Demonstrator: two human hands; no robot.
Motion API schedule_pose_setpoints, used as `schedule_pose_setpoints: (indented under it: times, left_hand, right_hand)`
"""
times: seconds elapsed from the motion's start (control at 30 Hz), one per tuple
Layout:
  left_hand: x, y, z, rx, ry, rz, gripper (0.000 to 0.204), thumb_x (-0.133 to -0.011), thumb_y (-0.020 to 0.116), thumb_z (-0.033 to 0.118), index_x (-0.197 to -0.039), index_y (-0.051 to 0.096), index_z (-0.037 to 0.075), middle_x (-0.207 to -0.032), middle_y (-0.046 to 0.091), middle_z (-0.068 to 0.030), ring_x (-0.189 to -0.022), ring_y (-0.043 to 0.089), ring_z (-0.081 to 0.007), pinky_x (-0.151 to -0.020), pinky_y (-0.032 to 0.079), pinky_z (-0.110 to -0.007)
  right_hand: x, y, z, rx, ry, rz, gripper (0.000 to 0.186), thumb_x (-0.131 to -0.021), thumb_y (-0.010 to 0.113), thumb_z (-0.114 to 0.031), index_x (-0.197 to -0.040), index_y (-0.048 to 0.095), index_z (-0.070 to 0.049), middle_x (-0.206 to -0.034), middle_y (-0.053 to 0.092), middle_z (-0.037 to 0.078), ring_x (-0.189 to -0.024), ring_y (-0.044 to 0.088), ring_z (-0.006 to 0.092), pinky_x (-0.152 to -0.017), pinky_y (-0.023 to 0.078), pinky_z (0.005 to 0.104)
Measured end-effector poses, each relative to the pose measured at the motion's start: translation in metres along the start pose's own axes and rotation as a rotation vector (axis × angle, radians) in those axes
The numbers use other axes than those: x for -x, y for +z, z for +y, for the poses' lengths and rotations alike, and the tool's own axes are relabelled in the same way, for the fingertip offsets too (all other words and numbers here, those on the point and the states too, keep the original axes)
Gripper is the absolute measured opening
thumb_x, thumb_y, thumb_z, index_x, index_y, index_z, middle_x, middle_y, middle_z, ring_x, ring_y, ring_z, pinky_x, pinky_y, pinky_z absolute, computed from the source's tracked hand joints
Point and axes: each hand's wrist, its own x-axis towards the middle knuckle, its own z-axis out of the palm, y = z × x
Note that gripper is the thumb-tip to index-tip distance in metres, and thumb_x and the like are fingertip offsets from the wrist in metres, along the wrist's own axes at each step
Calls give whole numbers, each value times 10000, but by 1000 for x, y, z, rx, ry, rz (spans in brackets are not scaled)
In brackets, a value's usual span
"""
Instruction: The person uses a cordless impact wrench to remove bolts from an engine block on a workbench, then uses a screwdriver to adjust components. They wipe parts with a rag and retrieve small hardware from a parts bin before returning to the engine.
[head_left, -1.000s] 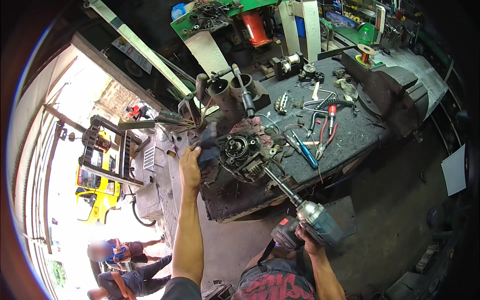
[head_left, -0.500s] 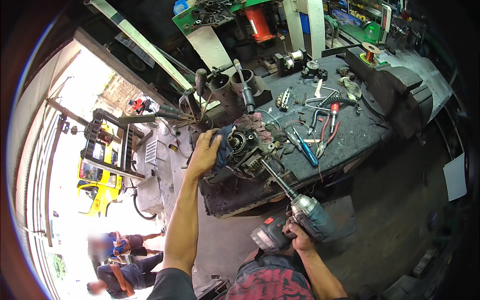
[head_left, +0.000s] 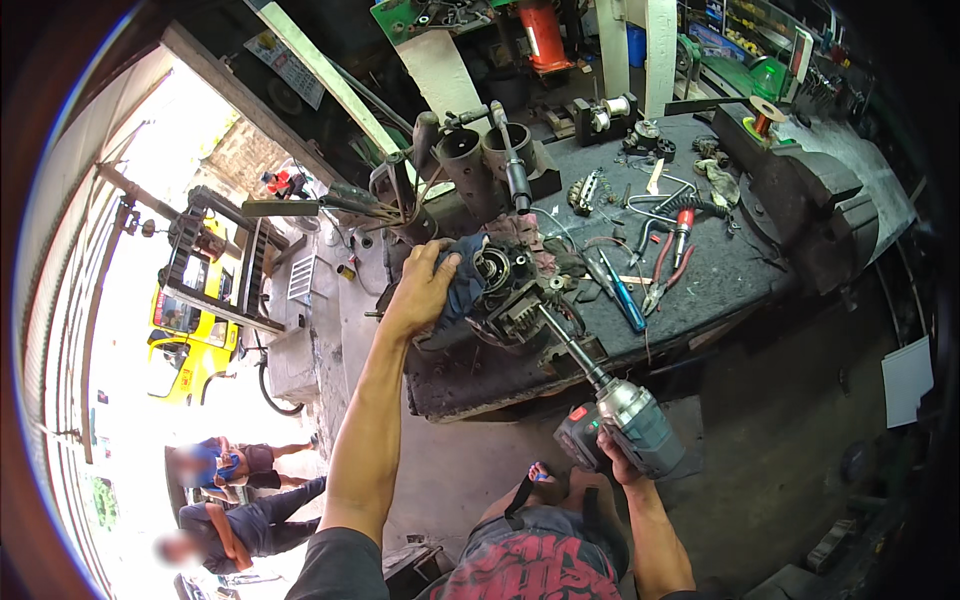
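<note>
Left grip: your hand is closed over the blue rag; it would serve best kept firm there, pressing inward, with fingertips clear of the exposed round opening.
Greasy mechanical assembly: it sits near the left front edge of the desk, just right of the rag. Judging by that place, brace it so it cannot twist or slide off.
Extension shaft: its far end reaches the assembly's right side. You cannot tell from here whether it is seated, so check before you squeeze the trigger, and hold the shaft straight in line with the fastener.
Right grip: your fingers are wrapped around the impact wrench; keep that wrist firm against kickback, and give short bursts.
Standing people at left: two, well apart from your work.
Rag at your left hand: one.
Open upright metal tubes: two, beyond the assembly.
Assembly under your left hand: one.
Cordless wrench with shaft: one of each.
Blue-handled screwdriver: one.
Red-handled pliers: one, just right of the screwdriver.
Copper-wire spool: one.
Bench vise: one, at the desk's right.
</note>
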Motion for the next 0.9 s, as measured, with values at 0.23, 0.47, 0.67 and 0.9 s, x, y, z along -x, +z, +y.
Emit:
schedule_pose_setpoints:
  times: [0.23, 0.47, 0.67, 0.9]
  left_hand:
    - [-3, -1, -1, -26, 3, -17, 388, -1048, 578, 266, -1339, 581, 9, -1286, 573, -255, -1251, 514, -419, -1089, 397, -457]
    - [1, 8, 2, 66, -8, 147, 342, -1044, 588, 251, -1275, 630, 3, -1181, 636, -232, -1163, 584, -387, -1051, 432, -426]
    - [28, 18, -15, 505, -359, 737, 280, -1059, 525, 217, -1089, 675, -19, -977, 706, -179, -897, 678, -346, -883, 522, -410]
    - [165, 106, 9, 1703, -390, 226, 237, -1003, 589, 233, -1083, 648, 18, -907, 690, -127, -731, 684, -302, -696, 580, -532]
  right_hand:
    - [4, 8, -25, -534, 177, -28, 215, -940, 712, -97, -1140, 666, -34, -951, 663, 26, -835, 614, 123, -747, 530, 294]
    - [8, 9, -26, -536, 191, -5, 218, -937, 707, -61, -1148, 664, -27, -969, 662, 27, -840, 620, 118, -747, 546, 278]
    - [13, 9, -16, -587, 227, 6, 226, -935, 719, -73, -1154, 679, -33, -1006, 679, 36, -891, 637, 134, -778, 558, 289]
    - [12, 11, -3, -396, 146, 59, 536, -898, 737, -248, -1320, 561, 32, -896, 602, 24, -745, 552, 120, -665, 426, 277]
